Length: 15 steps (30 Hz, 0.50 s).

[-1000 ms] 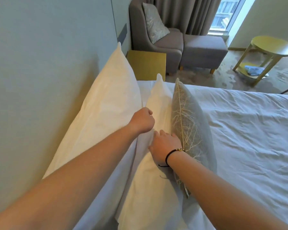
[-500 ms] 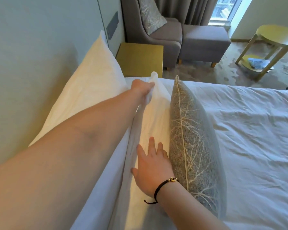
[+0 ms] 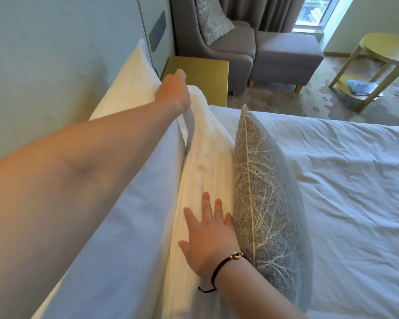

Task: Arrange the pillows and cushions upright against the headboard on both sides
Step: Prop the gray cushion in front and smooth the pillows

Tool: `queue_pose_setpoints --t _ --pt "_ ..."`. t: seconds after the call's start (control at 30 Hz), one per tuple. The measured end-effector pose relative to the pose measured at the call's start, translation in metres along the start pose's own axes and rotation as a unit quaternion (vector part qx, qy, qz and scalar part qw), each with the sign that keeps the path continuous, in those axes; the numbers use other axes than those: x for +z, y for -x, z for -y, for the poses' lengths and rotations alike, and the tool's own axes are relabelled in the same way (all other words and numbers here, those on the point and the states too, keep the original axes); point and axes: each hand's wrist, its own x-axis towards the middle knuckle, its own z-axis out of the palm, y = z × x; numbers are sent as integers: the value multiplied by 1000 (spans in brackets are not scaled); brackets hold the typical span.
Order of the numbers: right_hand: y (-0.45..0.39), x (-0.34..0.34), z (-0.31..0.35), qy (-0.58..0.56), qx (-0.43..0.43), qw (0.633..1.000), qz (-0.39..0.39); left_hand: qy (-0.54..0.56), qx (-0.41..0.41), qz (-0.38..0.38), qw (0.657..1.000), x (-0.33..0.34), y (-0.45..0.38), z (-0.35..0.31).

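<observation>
Two white pillows stand on edge along the pale headboard (image 3: pixel 44 72). The back pillow (image 3: pixel 129 88) leans on the headboard. The front white pillow (image 3: pixel 207 157) stands beside it. A grey cushion with a pale branch pattern (image 3: pixel 263 192) stands upright against the front pillow. My left hand (image 3: pixel 173 90) reaches to the far top corner of the front pillow and grips the fabric there. My right hand (image 3: pixel 210 236) lies flat with fingers spread on the near part of the front pillow, touching the cushion's edge.
The white bed sheet (image 3: pixel 343 180) spreads to the right. Past the bed's far end stand a yellow bedside table (image 3: pixel 200 74), a grey armchair (image 3: pixel 228 47) with a cushion, a grey footstool (image 3: pixel 286 54) and a yellow round side table (image 3: pixel 387 49).
My left hand has moved from the middle of the front pillow out to its far top corner. My right hand has opened flat and slid nearer along the pillow.
</observation>
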Motion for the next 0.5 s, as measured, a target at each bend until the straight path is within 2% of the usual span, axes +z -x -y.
queue_pose_setpoints --t 0.1,0.17,0.27,0.33,0.43,0.5 --pt "10 0 -6 2 -15 1000 6 -51 55 14 997 -3 16 -8" --pt "17 0 -5 3 -19 1000 8 -75 83 85 990 -1 35 -16" --pt "27 2 4 2 -23 1000 18 -19 33 246 969 10 64 -20" --pt "33 3 10 0 -27 999 22 8 -14 304 952 21 81 -18" --pt "42 3 11 0 -46 998 30 6 -38 306 951 32 102 -15" --pt "51 -1 4 0 -79 997 7 -22 -38 294 955 33 115 -18"
